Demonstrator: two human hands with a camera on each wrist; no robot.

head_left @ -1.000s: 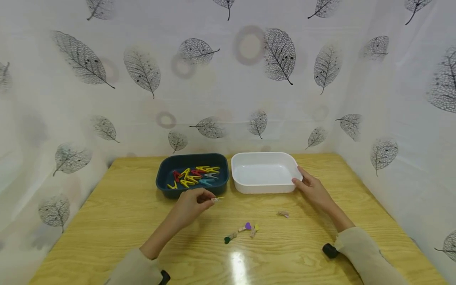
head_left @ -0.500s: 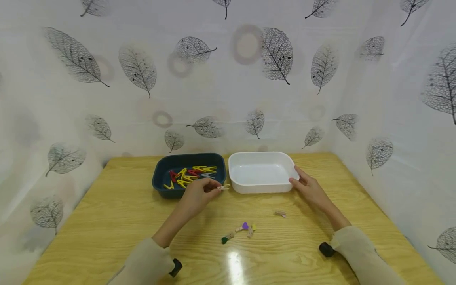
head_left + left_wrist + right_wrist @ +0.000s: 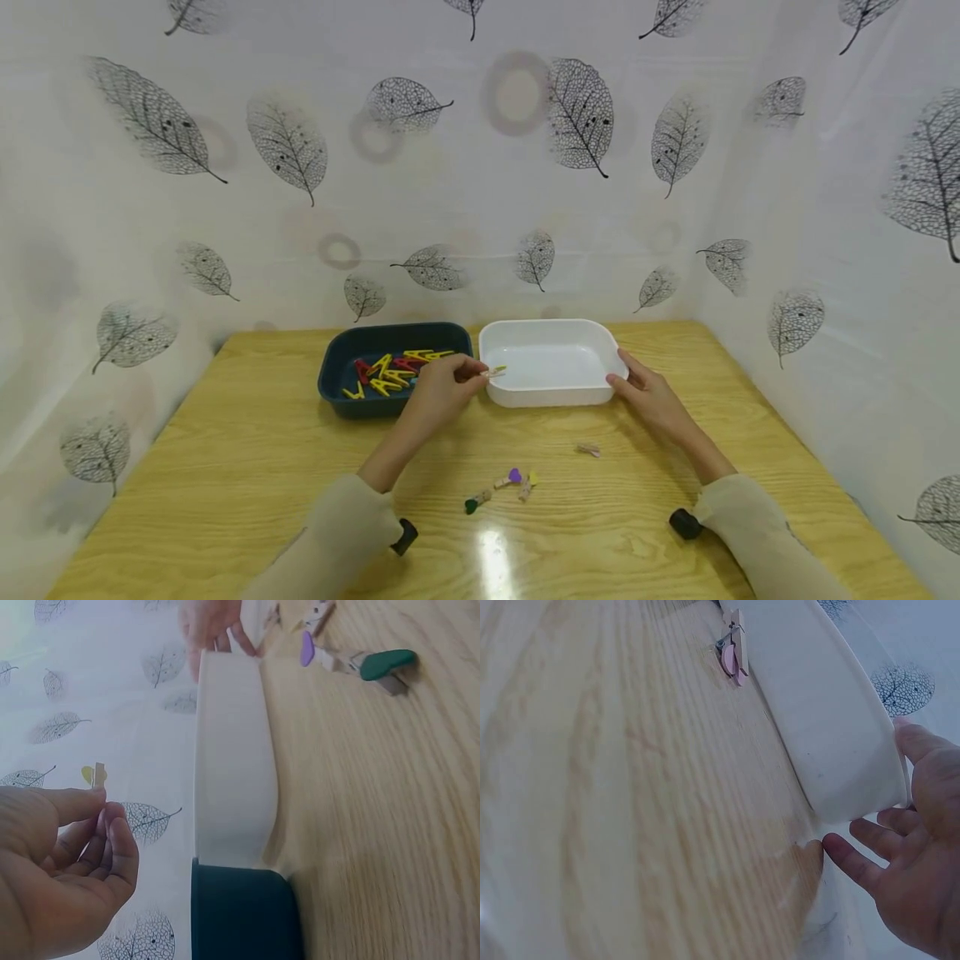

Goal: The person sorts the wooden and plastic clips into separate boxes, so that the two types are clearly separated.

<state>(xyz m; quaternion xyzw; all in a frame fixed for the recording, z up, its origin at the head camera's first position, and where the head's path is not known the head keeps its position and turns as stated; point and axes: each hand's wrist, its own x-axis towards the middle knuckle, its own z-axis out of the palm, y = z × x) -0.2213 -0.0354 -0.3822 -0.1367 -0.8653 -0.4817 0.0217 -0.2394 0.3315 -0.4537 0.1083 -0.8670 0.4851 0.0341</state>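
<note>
My left hand (image 3: pixel 441 390) pinches a small wooden clothespin (image 3: pixel 99 776) with a yellow heart on it, between thumb and fingertip. In the head view it is over the left rim of a white plastic basin (image 3: pixel 551 398). My right hand (image 3: pixel 654 398) grips that basin at its right end; in the right wrist view the thumb is at the rim and the other fingers are spread along the end wall. Just behind my left hand, a dark blue basin (image 3: pixel 352 408) contains several plastic clothespins (image 3: pixel 393 375), yellow and red, some hidden by the hand.
On the wooden table (image 3: pixel 225 467) lie clothespins with a green heart (image 3: pixel 471 505), a purple heart (image 3: pixel 514 475) and a yellow heart (image 3: pixel 533 478). A clothespin with a pink decoration (image 3: pixel 731 656) lies before the white basin. A leaf-print curtain (image 3: pixel 450 208) surrounds the table's back and sides.
My left hand has moved right and away from me, carrying the pinched clothespin from in front of the dark basin to the white basin's left rim. My right hand keeps its place.
</note>
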